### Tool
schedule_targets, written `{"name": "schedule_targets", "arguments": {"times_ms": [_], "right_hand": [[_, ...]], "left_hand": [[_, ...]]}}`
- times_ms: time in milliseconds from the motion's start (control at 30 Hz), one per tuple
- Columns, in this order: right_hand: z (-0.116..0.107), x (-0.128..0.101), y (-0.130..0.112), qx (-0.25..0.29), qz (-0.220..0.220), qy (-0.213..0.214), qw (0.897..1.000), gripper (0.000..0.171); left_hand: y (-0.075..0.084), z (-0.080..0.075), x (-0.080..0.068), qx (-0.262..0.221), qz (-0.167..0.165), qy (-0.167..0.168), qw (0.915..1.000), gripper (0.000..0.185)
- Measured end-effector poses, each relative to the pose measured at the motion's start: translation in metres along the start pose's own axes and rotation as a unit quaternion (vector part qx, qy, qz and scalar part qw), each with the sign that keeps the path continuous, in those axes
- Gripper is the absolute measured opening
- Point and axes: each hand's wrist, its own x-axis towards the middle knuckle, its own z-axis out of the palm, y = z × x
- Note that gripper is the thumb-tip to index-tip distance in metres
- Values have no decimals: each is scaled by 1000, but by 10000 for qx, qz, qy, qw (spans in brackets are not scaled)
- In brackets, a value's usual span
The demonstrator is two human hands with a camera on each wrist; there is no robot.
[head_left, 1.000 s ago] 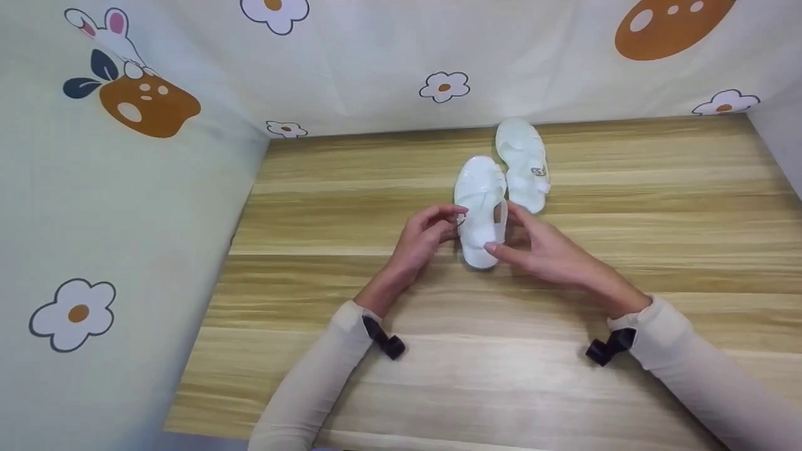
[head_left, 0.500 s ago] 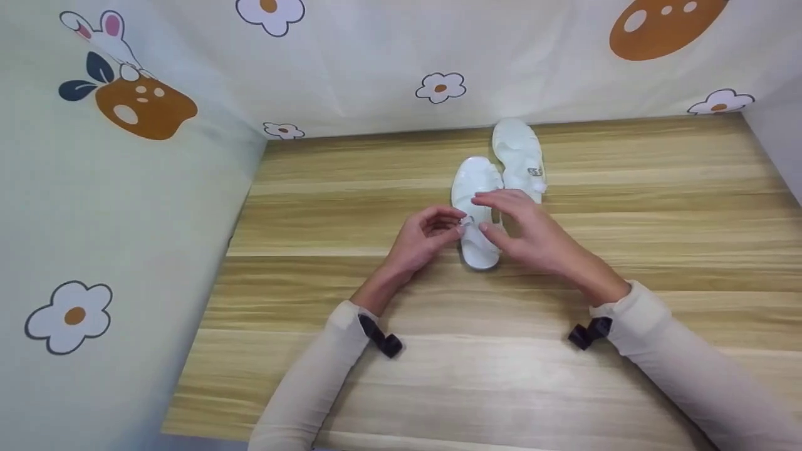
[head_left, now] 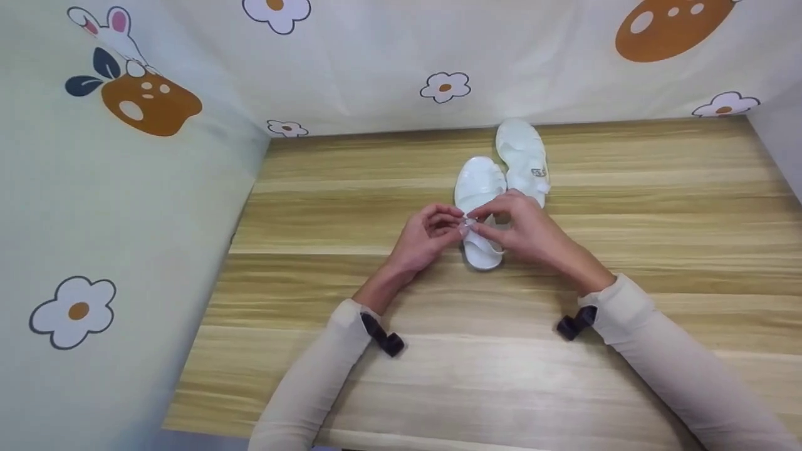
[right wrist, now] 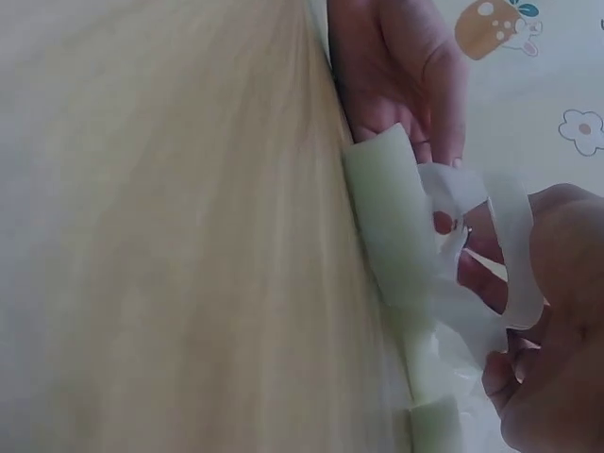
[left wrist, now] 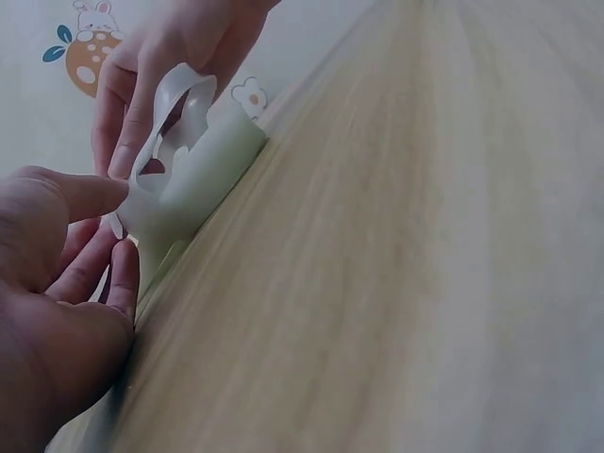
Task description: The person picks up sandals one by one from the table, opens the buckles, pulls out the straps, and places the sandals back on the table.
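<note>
Two white sandals lie side by side on the wooden table [head_left: 626,207]. Over the near sandal [head_left: 480,183] my two hands meet at its heel end. My left hand [head_left: 446,227] pinches the small buckle on the sandal's left side. My right hand [head_left: 495,220] pinches the white ankle strap [head_left: 481,240] and holds its end at the buckle. In the right wrist view the strap [right wrist: 514,255] loops over the sandal's heel [right wrist: 392,217]. The left wrist view shows the sandal [left wrist: 203,165] between both hands. The far sandal [head_left: 523,153] lies untouched.
A cloth backdrop [head_left: 388,62] printed with flowers and a rabbit closes off the back and left of the table. Bare wood stretches right of the sandals and toward me. Black wrist mounts [head_left: 383,337] sit on both cream sleeves.
My right hand has moved from the sandal's right side across to its left, bringing the strap end to the buckle. My left hand has stayed at the buckle.
</note>
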Motion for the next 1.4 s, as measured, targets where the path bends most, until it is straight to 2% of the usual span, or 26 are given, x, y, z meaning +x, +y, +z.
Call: {"name": "schedule_targets", "arguments": {"times_ms": [300, 500, 833, 1000, 1167, 1400], "right_hand": [[5, -2, 2, 146, 67, 355, 9992, 16], [5, -3, 4, 359, 206, 237, 9989, 17], [2, -4, 11, 959, 365, -144, 9946, 14], [2, -4, 14, 1142, 534, -270, 9917, 16], [1, -4, 12, 1115, 380, -356, 9924, 15], [1, -3, 7, 774, 138, -392, 9961, 11]], "left_hand": [[-1, 0, 1, 260, 193, -206, 9993, 31], [-1, 1, 2, 582, 281, -285, 9975, 30], [-2, 2, 2, 557, 230, -268, 9978, 29], [-1, 4, 2, 715, 258, -202, 9969, 28], [1, 9, 2, 1055, 298, -66, 9939, 25], [3, 13, 2, 1304, 272, 40, 9911, 26]]}}
